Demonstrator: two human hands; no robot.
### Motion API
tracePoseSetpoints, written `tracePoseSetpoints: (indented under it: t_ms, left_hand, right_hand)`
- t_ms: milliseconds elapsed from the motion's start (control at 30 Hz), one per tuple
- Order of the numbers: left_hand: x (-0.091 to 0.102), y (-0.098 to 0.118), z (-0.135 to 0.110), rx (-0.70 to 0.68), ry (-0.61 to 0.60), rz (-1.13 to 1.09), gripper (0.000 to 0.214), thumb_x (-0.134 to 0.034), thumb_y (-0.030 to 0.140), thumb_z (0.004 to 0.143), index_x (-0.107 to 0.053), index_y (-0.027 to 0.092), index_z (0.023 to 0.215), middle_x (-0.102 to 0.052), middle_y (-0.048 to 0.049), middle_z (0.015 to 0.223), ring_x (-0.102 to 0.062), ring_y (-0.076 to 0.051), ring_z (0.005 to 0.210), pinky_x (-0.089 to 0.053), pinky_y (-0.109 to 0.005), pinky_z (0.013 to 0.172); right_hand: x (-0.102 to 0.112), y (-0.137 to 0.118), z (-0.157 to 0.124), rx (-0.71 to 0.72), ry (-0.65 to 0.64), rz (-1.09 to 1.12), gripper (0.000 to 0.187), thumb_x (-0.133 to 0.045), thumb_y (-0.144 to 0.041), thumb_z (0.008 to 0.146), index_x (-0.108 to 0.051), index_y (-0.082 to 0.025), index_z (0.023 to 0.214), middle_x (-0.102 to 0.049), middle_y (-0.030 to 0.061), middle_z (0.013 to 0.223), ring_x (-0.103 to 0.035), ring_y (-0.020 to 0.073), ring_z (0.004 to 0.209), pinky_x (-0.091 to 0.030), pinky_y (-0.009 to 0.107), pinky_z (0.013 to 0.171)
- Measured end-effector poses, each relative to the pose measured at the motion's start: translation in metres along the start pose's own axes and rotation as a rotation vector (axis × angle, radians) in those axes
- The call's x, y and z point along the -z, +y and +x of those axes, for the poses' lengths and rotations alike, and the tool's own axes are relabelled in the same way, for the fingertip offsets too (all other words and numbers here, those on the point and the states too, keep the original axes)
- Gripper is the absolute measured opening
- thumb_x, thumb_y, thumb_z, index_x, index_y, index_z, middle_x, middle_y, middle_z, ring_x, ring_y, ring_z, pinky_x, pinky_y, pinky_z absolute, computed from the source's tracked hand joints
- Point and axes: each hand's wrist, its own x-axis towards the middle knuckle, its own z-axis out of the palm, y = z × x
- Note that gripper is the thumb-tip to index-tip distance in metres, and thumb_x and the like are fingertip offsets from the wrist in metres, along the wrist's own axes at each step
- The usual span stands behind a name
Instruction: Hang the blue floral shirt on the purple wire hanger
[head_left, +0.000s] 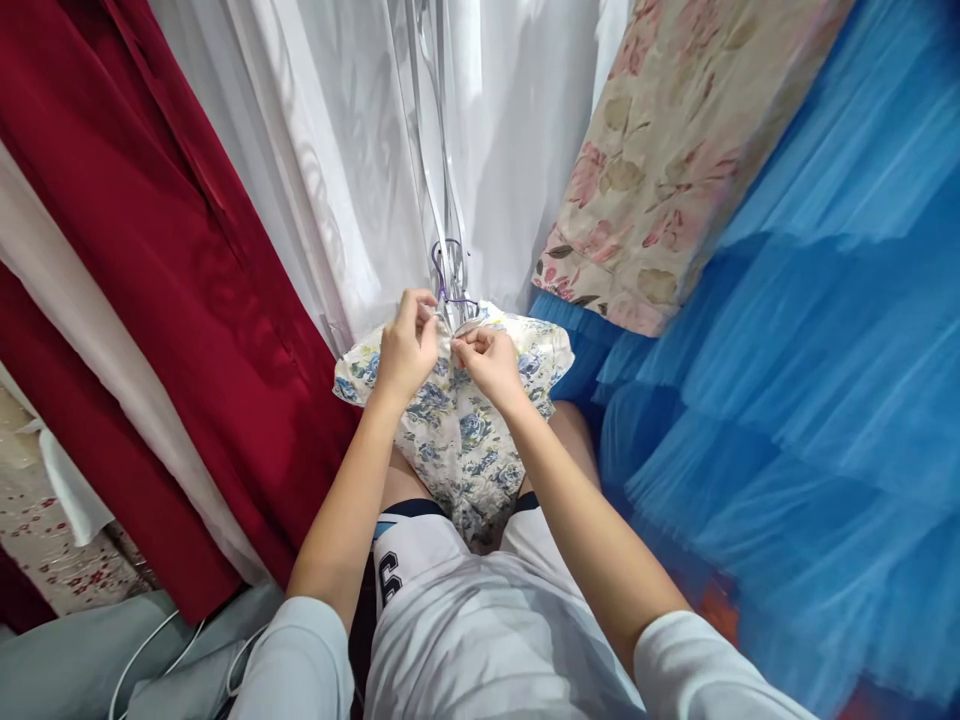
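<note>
A white blouse with a blue and yellow flower print (469,430) hangs in front of my knees on a thin purple hanger (437,262). Both my hands are up at its neckline. My left hand (409,345) has its fingers bent and closed at the left of the neck opening; its fingertips pinch something too small to make out. Close beside it, my right hand (489,362) pinches the edge of the blouse's neckline between thumb and forefinger. Pale narrow straps (442,190) come down from above to the hanger, just behind my fingers.
White drapery (510,130) hangs behind the blouse. Dark red cloth (217,330) hangs on the left, a pink floral cloth (652,190) and layered blue tulle (795,400) on the right. At the lower left lies a grey-green bundle (82,655) with a white cord (139,650).
</note>
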Motion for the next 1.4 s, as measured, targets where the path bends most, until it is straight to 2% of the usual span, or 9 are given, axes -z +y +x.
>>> tracePoseSetpoints:
  t_ms: [233, 367, 467, 633, 767, 933, 1100, 1233, 1400]
  left_hand:
    - [0.056, -0.085, 0.005, 0.225, 0.452, -0.209, 0.027, -0.064, 0.023, 0.083, -0.044, 0.019, 0.100, -0.052, 0.0038, 0.075, -0.059, -0.009, 0.066, -0.051, -0.023, 0.069]
    - [0.072, -0.132, -0.044, 0.617, 0.726, -0.392, 0.033, -0.065, 0.019, 0.075, -0.042, 0.020, 0.099, -0.055, 0.0047, 0.075, -0.056, -0.007, 0.061, -0.048, -0.022, 0.066]
    - [0.056, -0.140, -0.092, 0.763, 0.691, -0.459, 0.033, -0.067, 0.025, 0.072, -0.043, 0.019, 0.093, -0.054, 0.0051, 0.070, -0.055, -0.007, 0.056, -0.046, -0.021, 0.062]
    - [0.006, -0.118, -0.157, 0.902, 0.536, -0.578, 0.036, -0.076, 0.028, 0.062, -0.052, 0.015, 0.085, -0.059, 0.0021, 0.067, -0.059, -0.010, 0.059, -0.047, -0.023, 0.062]
    - [-0.019, -0.086, -0.173, 0.925, 0.489, -0.665, 0.033, -0.077, 0.030, 0.065, -0.056, 0.015, 0.086, -0.061, -0.0001, 0.074, -0.061, -0.011, 0.066, -0.049, -0.024, 0.067]
    - [-0.028, -0.010, -0.140, 0.700, 0.398, -0.727, 0.019, -0.071, 0.026, 0.078, -0.056, 0.018, 0.086, -0.056, 0.0014, 0.079, -0.057, -0.009, 0.069, -0.047, -0.021, 0.069]
    - [-0.026, 0.066, -0.109, 0.485, 0.019, -0.475, 0.005, -0.060, 0.020, 0.088, -0.060, 0.018, 0.083, -0.060, -0.0021, 0.081, -0.058, -0.013, 0.077, -0.047, -0.023, 0.071]
    - [-0.019, 0.071, -0.111, 0.572, -0.093, -0.511, 0.018, -0.062, 0.026, 0.088, -0.059, 0.022, 0.106, -0.063, -0.0018, 0.083, -0.061, -0.015, 0.078, -0.048, -0.025, 0.073]
    - [-0.025, 0.051, -0.131, 0.697, -0.467, -0.814, 0.046, -0.058, 0.045, 0.092, -0.053, 0.023, 0.132, -0.068, -0.0077, 0.103, -0.065, -0.021, 0.093, -0.050, -0.032, 0.088]
  right_hand:
    - [0.023, 0.021, -0.025, -0.106, -0.026, -0.017, 0.018, -0.065, -0.032, 0.073, -0.061, -0.016, 0.066, -0.057, -0.0005, 0.049, -0.047, 0.0112, 0.043, -0.032, 0.023, 0.045]
    - [0.020, 0.026, -0.037, -0.143, -0.087, -0.012, 0.019, -0.064, -0.034, 0.074, -0.062, -0.016, 0.067, -0.057, -0.0008, 0.049, -0.046, 0.0110, 0.042, -0.031, 0.023, 0.045]
    - [0.021, 0.040, -0.044, -0.185, -0.038, -0.009, 0.020, -0.065, -0.035, 0.072, -0.063, -0.017, 0.067, -0.056, -0.0014, 0.048, -0.045, 0.0115, 0.043, -0.032, 0.024, 0.046]
    - [0.056, 0.065, -0.061, -0.243, 0.126, -0.039, 0.026, -0.061, -0.038, 0.074, -0.055, -0.020, 0.056, -0.052, -0.0016, 0.045, -0.041, 0.0122, 0.042, -0.031, 0.025, 0.045]
    - [0.085, 0.075, -0.071, -0.294, 0.071, -0.109, 0.033, -0.060, -0.035, 0.074, -0.047, -0.022, 0.047, -0.048, -0.0018, 0.039, -0.039, 0.0126, 0.039, -0.031, 0.027, 0.044]
    - [0.086, 0.074, -0.081, -0.415, -0.251, -0.186, 0.019, -0.073, -0.027, 0.064, -0.063, -0.017, 0.052, -0.055, -0.0005, 0.043, -0.047, 0.0141, 0.042, -0.034, 0.026, 0.044]
    - [0.067, 0.038, -0.098, -0.312, -0.689, -0.060, 0.028, -0.082, -0.028, 0.062, -0.073, -0.017, 0.087, -0.070, 0.0008, 0.083, -0.060, 0.0178, 0.075, -0.049, 0.027, 0.068]
    - [0.062, 0.008, -0.104, -0.409, -0.732, 0.201, 0.023, -0.073, -0.037, 0.076, -0.069, -0.015, 0.084, -0.067, 0.0013, 0.075, -0.058, 0.0162, 0.070, -0.047, 0.026, 0.065]
    - [0.076, -0.005, -0.103, -0.600, -0.487, 0.415, 0.031, -0.077, -0.041, 0.072, -0.069, -0.016, 0.088, -0.068, 0.0037, 0.075, -0.061, 0.0161, 0.062, -0.048, 0.027, 0.060]
